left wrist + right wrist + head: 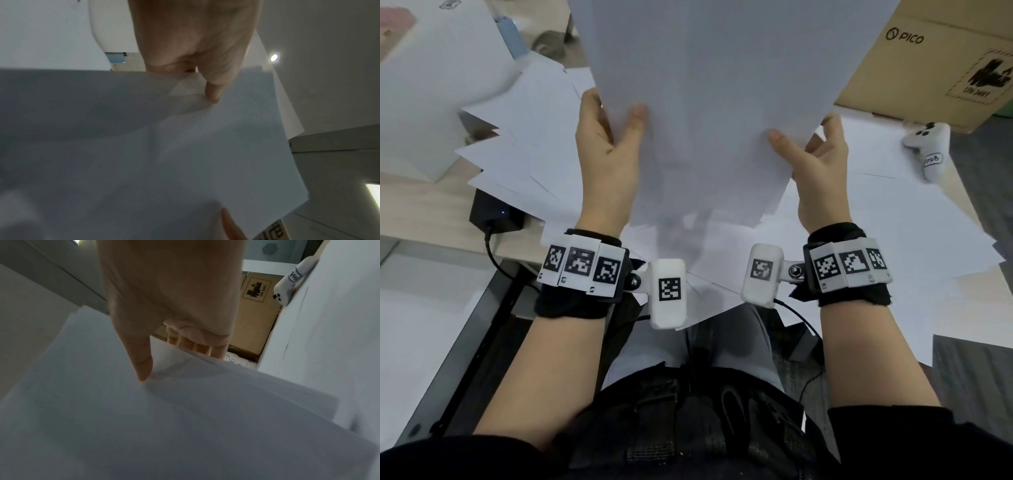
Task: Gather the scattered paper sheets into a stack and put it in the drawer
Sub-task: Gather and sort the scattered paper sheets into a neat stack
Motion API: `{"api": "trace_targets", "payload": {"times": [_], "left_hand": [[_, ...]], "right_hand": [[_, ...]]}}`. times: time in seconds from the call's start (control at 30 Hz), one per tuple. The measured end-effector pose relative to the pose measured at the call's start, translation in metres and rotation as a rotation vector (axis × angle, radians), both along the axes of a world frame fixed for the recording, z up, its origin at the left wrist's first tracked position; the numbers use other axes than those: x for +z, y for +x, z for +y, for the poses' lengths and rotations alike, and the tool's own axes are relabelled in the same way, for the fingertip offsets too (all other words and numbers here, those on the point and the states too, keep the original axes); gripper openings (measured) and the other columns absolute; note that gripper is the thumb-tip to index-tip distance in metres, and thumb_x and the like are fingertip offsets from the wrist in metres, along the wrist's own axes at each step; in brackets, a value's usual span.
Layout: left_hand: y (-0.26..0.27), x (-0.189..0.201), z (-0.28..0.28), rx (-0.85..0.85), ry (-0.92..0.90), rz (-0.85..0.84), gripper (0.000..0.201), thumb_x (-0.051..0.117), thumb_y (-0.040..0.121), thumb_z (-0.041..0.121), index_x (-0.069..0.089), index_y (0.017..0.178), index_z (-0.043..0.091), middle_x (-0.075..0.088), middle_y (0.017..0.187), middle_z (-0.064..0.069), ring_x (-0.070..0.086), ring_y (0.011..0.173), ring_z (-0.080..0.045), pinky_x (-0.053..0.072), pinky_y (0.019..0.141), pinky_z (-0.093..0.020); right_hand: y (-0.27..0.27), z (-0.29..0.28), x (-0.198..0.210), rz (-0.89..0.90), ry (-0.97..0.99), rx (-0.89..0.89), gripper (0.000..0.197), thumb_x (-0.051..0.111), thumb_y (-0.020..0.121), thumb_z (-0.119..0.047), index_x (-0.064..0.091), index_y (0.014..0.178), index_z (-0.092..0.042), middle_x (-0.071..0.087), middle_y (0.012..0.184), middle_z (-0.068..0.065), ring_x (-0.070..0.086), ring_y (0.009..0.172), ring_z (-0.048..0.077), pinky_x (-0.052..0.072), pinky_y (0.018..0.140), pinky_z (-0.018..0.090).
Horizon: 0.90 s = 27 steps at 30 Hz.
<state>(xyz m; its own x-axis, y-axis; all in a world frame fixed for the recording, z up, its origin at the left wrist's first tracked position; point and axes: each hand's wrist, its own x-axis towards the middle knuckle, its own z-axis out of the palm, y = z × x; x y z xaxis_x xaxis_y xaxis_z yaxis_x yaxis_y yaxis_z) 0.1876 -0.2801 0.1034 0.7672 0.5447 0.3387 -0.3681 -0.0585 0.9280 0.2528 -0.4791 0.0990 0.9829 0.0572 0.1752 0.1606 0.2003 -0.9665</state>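
Head view: raised bundle of paper sheets held upright between both hands, left hand on its left edge, right hand on its right edge; thumbs in front, fingers curled behind.
Left wrist view: thumb pressed on the near face of the paper, clamped.
Right wrist view: thumb in front, four fingers behind the sheets, pinching.
Step in hand: squaring the bundle; best tapped edge-down on the table, grip loosened slightly so corners align.
Loose sheets: fanned across the table, left and right, not yet gathered.
Drawer: not identifiable.
Surroundings: cardboard box far right, white controller beside it, black charger near left.
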Motion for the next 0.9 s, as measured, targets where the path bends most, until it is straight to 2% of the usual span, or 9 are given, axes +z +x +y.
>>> {"api": "trace_targets", "payload": {"times": [0.13,0.3,0.4,0.5,0.57,0.67,0.73,0.83,0.9], "left_hand": [[-0.002,-0.010,-0.007,0.008,-0.050,0.057,0.011,0.058,0.094,0.017,0.051,0.102,0.020,0.064,0.106,0.003,0.063,0.098,-0.004,0.048,0.089,-0.021],[-0.004,-0.006,-0.002,0.054,-0.035,0.014,0.011,0.059,0.093,0.020,0.050,0.099,0.016,0.064,0.097,0.003,0.062,0.089,-0.005,0.049,0.085,-0.023],[-0.005,-0.015,0.002,0.061,-0.060,0.041,0.016,0.059,0.094,0.023,0.054,0.106,0.015,0.065,0.107,0.003,0.062,0.101,-0.006,0.047,0.094,-0.024],[-0.008,-0.023,0.001,0.030,-0.073,0.091,0.030,0.054,0.096,0.026,0.057,0.118,0.005,0.065,0.119,-0.005,0.060,0.115,-0.015,0.045,0.104,-0.036],[-0.008,-0.025,0.003,0.021,-0.051,0.099,0.028,0.050,0.098,0.026,0.056,0.119,0.008,0.065,0.118,-0.001,0.060,0.115,-0.012,0.045,0.104,-0.034],[-0.006,-0.025,0.011,0.013,-0.021,0.146,0.015,0.042,0.102,0.028,0.055,0.101,0.022,0.061,0.098,0.013,0.060,0.094,-0.001,0.045,0.090,-0.020],[-0.006,-0.030,0.019,0.051,0.019,0.218,0.021,0.037,0.103,0.032,0.052,0.090,0.025,0.055,0.088,0.015,0.053,0.083,0.000,0.042,0.083,-0.020],[-0.009,-0.045,0.039,0.251,0.041,0.266,0.018,0.041,0.101,0.029,0.058,0.105,0.023,0.060,0.113,0.010,0.052,0.108,-0.002,0.038,0.094,-0.014],[-0.012,-0.055,0.056,0.402,0.076,0.352,0.026,0.049,0.097,0.024,0.056,0.120,0.016,0.055,0.128,0.000,0.047,0.116,-0.007,0.035,0.099,-0.017]], "right_hand": [[-0.006,0.006,-0.005,0.001,-0.060,0.085,0.019,0.068,0.080,0.002,0.065,0.098,-0.004,0.072,0.088,-0.002,0.068,0.083,0.012,0.051,0.073,0.023],[-0.008,0.009,-0.002,0.011,-0.059,0.098,0.015,0.068,0.081,0.004,0.069,0.084,-0.011,0.072,0.077,-0.008,0.067,0.076,0.011,0.052,0.071,0.023],[-0.010,0.009,-0.010,0.033,-0.099,0.139,0.013,0.070,0.080,0.001,0.069,0.090,-0.007,0.073,0.084,-0.002,0.068,0.081,0.014,0.052,0.073,0.025],[-0.012,0.013,-0.016,0.081,-0.127,0.117,0.017,0.071,0.078,0.003,0.070,0.083,-0.013,0.073,0.082,-0.004,0.068,0.081,0.014,0.054,0.076,0.026],[-0.011,0.017,-0.015,0.079,-0.120,0.105,0.019,0.071,0.079,0.003,0.070,0.079,-0.016,0.072,0.078,-0.006,0.068,0.079,0.013,0.054,0.076,0.026],[-0.006,0.021,-0.016,0.072,-0.121,0.092,0.014,0.069,0.082,0.001,0.069,0.081,-0.013,0.072,0.078,-0.007,0.068,0.076,0.012,0.052,0.072,0.023],[-0.003,0.024,-0.018,0.086,-0.126,0.062,0.012,0.068,0.083,0.000,0.068,0.083,-0.012,0.072,0.076,-0.009,0.068,0.074,0.009,0.052,0.070,0.022],[0.003,0.028,-0.020,0.095,-0.110,-0.023,0.011,0.067,0.084,0.000,0.068,0.082,-0.011,0.071,0.071,-0.011,0.068,0.071,0.009,0.052,0.069,0.023],[0.007,0.030,-0.022,0.108,-0.107,-0.049,0.011,0.066,0.084,0.001,0.068,0.083,-0.009,0.071,0.071,-0.009,0.067,0.072,0.012,0.054,0.071,0.026]]}}
